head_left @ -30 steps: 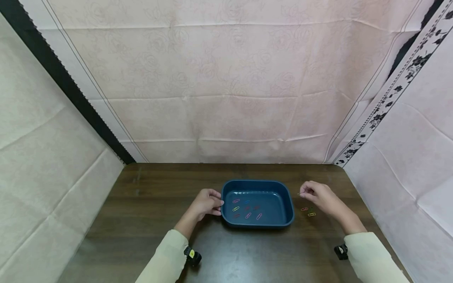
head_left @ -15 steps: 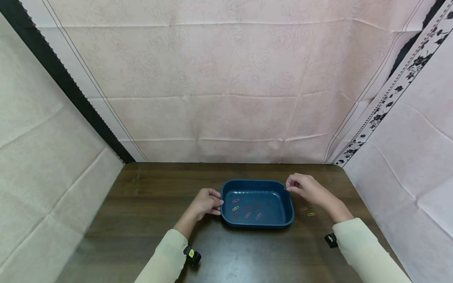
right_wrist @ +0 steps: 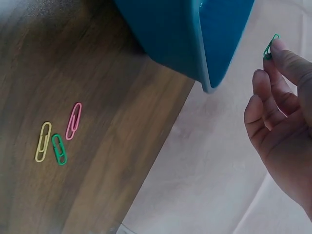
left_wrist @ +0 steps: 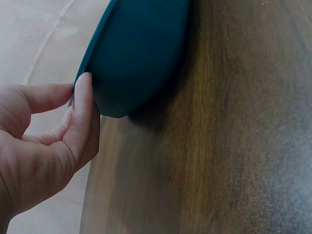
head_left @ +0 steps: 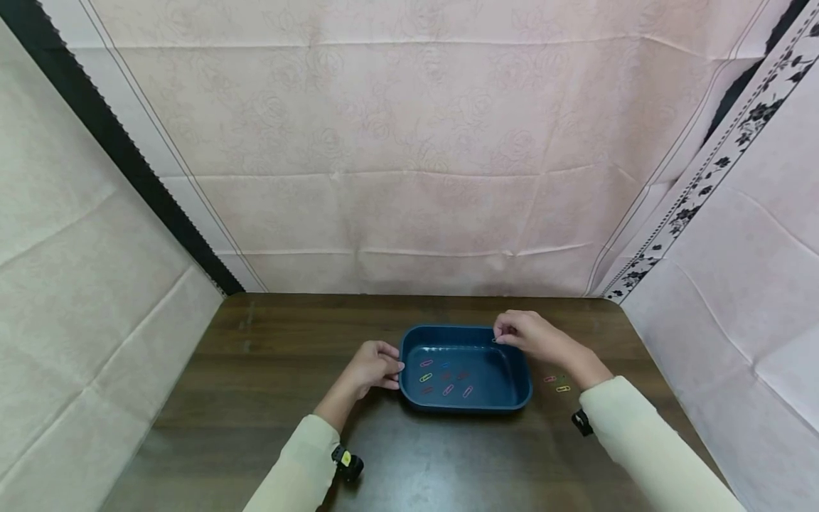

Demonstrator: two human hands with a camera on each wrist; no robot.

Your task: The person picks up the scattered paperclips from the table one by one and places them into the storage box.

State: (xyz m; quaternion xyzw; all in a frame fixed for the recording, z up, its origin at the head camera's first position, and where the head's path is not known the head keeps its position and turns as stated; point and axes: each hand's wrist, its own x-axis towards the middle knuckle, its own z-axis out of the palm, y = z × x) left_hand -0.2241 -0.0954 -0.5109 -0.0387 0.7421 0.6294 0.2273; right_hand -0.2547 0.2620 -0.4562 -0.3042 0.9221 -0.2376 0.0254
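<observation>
A blue rectangular tray (head_left: 473,408) stands on the wooden table, several coloured paper clips lying on its floor. My left hand (head_left: 373,365) pinches the tray's left rim between thumb and fingers, seen closely in the left wrist view. Over the tray's far right corner, my right hand (head_left: 534,336) holds a green paper clip (right_wrist: 268,48) between thumb and forefinger. On the table to the right of the tray lie a pink paper clip (right_wrist: 73,121), a yellow paper clip (right_wrist: 43,142) and another green paper clip (right_wrist: 59,149).
The brown wooden table (head_left: 256,427) ends at a pale patterned cloth (head_left: 409,142) hung behind it. More cloth hangs on the left (head_left: 96,320) and right (head_left: 736,284) sides. Each wrist wears a small black camera.
My right hand has moved left from beside the loose clips to above the tray, with the green paper clip in its fingers. The left hand and the tray have stayed in place.
</observation>
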